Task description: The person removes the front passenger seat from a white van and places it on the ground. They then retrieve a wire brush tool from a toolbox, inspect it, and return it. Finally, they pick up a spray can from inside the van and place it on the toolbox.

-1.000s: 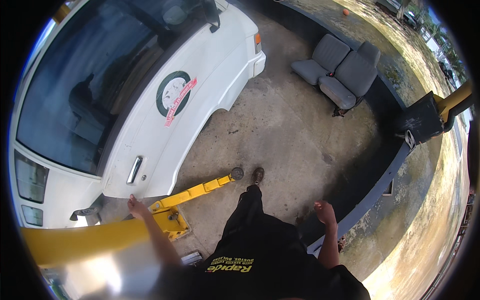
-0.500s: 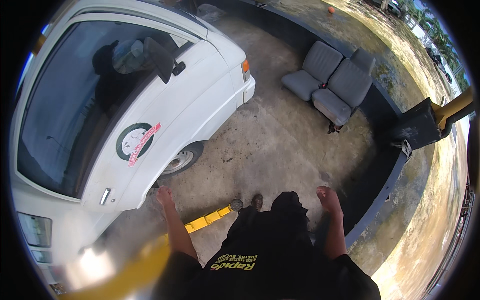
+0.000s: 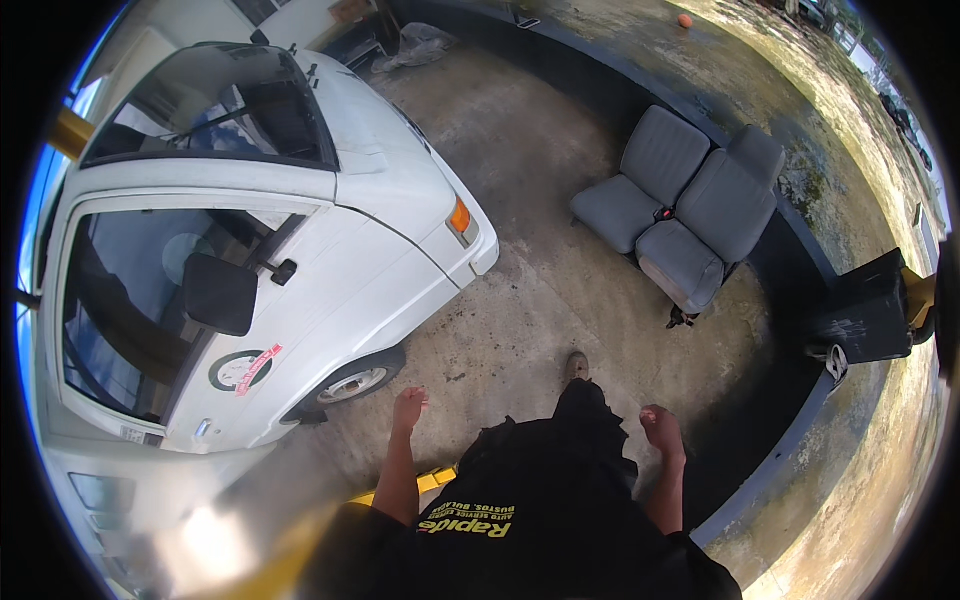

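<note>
The left hand (image 3: 409,408) at seven o'clock and right hand (image 3: 662,430) at four look curled, empty and off the van (image 3: 340,250), maybe for balance

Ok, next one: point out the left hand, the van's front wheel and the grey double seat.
Left hand (image 3: 409,408): head view, middle of the hand.
Front wheel (image 3: 352,386): head view, on the rim.
Grey double seat (image 3: 718,205): head view, on the right backrest.

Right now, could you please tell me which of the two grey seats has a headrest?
The grey seat on the right: it rises into a headrest, while the grey seat on the left ends without one.
</note>
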{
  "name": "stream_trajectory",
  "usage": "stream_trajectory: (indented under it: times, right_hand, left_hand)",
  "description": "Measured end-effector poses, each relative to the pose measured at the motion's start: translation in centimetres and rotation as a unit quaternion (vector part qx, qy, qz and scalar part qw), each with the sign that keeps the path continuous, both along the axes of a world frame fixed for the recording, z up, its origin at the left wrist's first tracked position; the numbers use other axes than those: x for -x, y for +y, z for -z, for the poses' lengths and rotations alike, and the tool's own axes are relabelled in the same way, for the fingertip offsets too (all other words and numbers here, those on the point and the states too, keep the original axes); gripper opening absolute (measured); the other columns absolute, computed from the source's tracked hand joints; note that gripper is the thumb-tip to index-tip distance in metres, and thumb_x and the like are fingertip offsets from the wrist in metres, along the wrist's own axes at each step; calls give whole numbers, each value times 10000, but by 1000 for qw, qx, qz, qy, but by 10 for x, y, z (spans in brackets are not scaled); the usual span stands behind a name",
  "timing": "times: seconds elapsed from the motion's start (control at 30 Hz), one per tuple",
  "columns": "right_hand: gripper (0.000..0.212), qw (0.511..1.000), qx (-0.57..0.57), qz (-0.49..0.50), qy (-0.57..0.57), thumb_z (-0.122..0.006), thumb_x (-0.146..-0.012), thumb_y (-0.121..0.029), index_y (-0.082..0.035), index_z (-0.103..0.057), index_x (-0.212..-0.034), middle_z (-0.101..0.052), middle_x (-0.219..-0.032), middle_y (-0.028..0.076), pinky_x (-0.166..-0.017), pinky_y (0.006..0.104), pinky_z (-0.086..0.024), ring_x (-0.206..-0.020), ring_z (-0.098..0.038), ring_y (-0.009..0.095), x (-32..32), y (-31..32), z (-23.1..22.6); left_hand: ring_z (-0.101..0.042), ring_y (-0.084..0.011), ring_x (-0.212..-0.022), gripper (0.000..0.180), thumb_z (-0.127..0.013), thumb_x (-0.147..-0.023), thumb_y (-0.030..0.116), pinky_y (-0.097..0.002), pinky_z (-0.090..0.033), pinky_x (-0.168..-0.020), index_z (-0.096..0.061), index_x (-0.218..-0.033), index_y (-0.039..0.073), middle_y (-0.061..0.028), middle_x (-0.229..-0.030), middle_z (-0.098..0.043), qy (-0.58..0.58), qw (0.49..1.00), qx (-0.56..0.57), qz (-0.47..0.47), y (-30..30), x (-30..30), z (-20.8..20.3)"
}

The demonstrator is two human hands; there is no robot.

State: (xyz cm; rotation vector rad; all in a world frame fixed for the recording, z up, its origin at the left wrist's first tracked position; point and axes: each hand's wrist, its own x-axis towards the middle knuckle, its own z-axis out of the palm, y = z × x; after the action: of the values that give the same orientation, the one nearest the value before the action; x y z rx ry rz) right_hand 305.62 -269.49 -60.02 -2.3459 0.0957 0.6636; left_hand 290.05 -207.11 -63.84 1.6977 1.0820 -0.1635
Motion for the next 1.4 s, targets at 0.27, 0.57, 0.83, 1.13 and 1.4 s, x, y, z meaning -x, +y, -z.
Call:
stream_trajectory:
  times: [0.27, 0.57, 0.83, 1.13, 1.4]
  right_hand:
    - [341, 986, 66, -111, -109, -708, -973, -239, -52, -745, -1256, -764, -1145, 240, -945, 488, -574, -1084, -742, 413, -274, 37, -41]
    - [359, 968, -74, -214, -111, -707, -980, -227, -59, -726, -1296, -750, -1174, 245, -926, 481, -568, -1068, -731, 426, -493, 197, -60]
    - [355, 929, -25, -366, -57, -706, -1004, -257, -66, -741, -1301, -737, -1252, 232, -974, 485, -562, -1117, -722, 418, -636, 293, -94]
    - [337, 937, -10, -349, -22, -699, -1023, -274, -62, -752, -1280, -728, -1272, 231, -1000, 492, -548, -1169, -696, 438, -780, 383, -98]
    - [355, 922, -8, -384, -55, -684, -1023, -250, -59, -748, -1316, -727, -1289, 240, -1053, 495, -529, -1212, -686, 440, -954, 486, -79]
  left_hand:
    - [-762, -261, -964, 289, -674, -1056, 284, -406, -597, -872, -743, -1227, 61, -140, -1054, -794, -7, 970, -104, 218, -75, -141, -45]
    - [-747, -312, -1081, 289, -614, -1089, 289, -424, -581, -963, -749, -1269, 109, -124, -1256, -770, -75, 967, -74, 231, -102, -332, -97]
    - [-730, -324, -1116, 330, -585, -1102, 299, -433, -565, -979, -707, -1337, 101, -135, -1240, -757, -154, 967, -27, 200, -66, -540, -132]
    - [-717, -348, -1158, 324, -573, -1115, 297, -434, -555, -995, -699, -1326, 86, -147, -1265, -740, -130, 977, -89, 144, 45, -705, -140]
    - [-708, -361, -1166, 353, -570, -1113, 317, -454, -547, -1004, -694, -1340, 77, -155, -1289, -724, -89, 965, -107, 220, 153, -880, -104]
